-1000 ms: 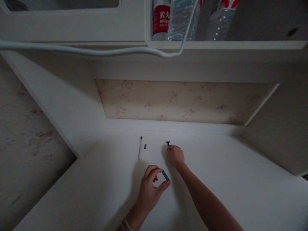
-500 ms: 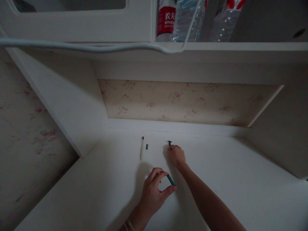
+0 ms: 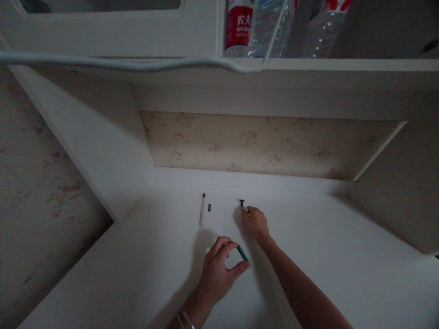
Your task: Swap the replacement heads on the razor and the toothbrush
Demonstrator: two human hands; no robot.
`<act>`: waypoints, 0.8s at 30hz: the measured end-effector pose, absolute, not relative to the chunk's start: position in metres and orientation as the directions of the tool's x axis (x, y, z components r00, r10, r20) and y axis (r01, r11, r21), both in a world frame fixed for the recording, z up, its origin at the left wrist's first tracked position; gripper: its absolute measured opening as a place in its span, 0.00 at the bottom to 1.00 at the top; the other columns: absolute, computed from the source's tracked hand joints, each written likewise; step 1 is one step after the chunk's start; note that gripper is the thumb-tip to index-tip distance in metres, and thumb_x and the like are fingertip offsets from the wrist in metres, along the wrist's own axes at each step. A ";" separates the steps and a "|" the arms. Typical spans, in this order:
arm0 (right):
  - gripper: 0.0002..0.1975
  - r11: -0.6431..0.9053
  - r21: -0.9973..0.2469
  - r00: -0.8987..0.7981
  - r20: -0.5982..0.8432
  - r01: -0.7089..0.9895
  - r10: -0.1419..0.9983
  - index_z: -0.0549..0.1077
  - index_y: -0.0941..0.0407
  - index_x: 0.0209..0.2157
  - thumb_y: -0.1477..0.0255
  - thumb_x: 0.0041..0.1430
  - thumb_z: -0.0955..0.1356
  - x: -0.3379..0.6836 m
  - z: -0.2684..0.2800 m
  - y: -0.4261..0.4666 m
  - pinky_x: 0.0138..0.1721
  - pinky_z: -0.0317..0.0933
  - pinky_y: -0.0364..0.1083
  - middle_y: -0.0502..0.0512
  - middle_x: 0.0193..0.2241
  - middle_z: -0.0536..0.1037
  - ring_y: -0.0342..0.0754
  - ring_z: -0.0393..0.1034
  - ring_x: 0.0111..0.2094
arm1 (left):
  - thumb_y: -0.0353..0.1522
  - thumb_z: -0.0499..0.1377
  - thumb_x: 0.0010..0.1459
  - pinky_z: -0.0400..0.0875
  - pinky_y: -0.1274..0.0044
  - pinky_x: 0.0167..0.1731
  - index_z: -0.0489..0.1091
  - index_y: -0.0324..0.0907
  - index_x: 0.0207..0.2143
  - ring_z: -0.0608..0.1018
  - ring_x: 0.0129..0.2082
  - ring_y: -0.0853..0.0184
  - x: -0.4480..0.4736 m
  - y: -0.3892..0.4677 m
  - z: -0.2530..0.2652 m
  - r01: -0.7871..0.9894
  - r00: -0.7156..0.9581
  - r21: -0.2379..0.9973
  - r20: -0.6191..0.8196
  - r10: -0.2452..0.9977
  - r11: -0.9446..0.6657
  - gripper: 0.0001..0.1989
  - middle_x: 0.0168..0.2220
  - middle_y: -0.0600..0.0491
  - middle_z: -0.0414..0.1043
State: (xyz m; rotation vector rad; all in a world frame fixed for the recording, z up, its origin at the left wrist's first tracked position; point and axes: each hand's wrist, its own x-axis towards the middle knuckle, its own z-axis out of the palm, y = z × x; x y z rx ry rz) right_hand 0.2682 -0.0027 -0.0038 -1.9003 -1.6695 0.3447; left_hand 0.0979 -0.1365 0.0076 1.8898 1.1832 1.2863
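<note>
Pinching a short green tube (image 3: 243,252) between thumb and fingertips, the left hand (image 3: 219,269) is hovering just above the white desk (image 3: 325,256), the piece tilted and clear of the surface. Farther back, the right hand (image 3: 256,222) is reaching out, its fingers closing around a small black part (image 3: 242,202) that is resting on the desk near the back edge. By my reading this is the picking-up step, one pen piece already in hand and another being gathered; the next move is calling for a careful fingertip grip, since the black part is tiny and lying flat. Counting now: one white slender refill (image 3: 202,210) is lying left of the right hand, one small green cap (image 3: 209,207) is sitting just beside it, one green tube, one black part. Up on the shelf, three water bottles (image 3: 238,27) are showing.
</note>
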 end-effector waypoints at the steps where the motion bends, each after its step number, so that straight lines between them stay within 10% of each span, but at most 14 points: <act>1: 0.16 -0.040 -0.614 0.189 0.179 0.789 0.966 0.74 0.60 0.41 0.65 0.59 0.61 0.270 -0.003 -0.007 0.41 0.58 0.47 0.64 0.38 0.76 0.54 0.70 0.39 | 0.38 0.64 0.50 0.69 0.74 0.34 0.71 0.45 0.43 0.70 0.33 0.66 0.098 -0.136 0.007 0.369 0.145 0.803 0.448 0.882 -0.468 0.17 0.41 0.48 0.68; 10: 0.20 -0.008 -0.914 0.088 0.030 0.406 0.996 0.74 0.58 0.37 0.57 0.58 0.61 0.273 -0.007 -0.098 0.19 0.51 0.41 0.48 0.18 0.66 0.44 0.57 0.18 | 0.38 0.62 0.53 0.72 0.75 0.34 0.68 0.44 0.46 0.71 0.31 0.68 0.093 -0.132 0.006 0.465 0.127 0.741 0.486 0.865 -0.485 0.17 0.42 0.49 0.67; 15: 0.13 -0.063 -0.995 -0.161 -0.050 -0.076 0.986 0.74 0.59 0.32 0.62 0.55 0.67 0.271 0.004 -0.127 0.19 0.39 0.41 0.43 0.17 0.54 0.39 0.45 0.19 | 0.38 0.61 0.54 0.72 0.74 0.36 0.68 0.45 0.47 0.72 0.34 0.67 0.094 -0.133 0.005 0.490 0.165 0.717 0.482 0.860 -0.496 0.18 0.43 0.49 0.67; 24: 0.12 -0.081 -0.992 -0.202 -0.060 -0.101 0.978 0.74 0.59 0.27 0.63 0.55 0.69 0.268 0.012 -0.127 0.20 0.37 0.43 0.44 0.17 0.55 0.39 0.43 0.19 | 0.39 0.62 0.53 0.73 0.75 0.33 0.68 0.46 0.47 0.73 0.35 0.65 0.096 -0.133 -0.001 0.506 0.205 0.713 0.447 0.871 -0.485 0.19 0.44 0.49 0.66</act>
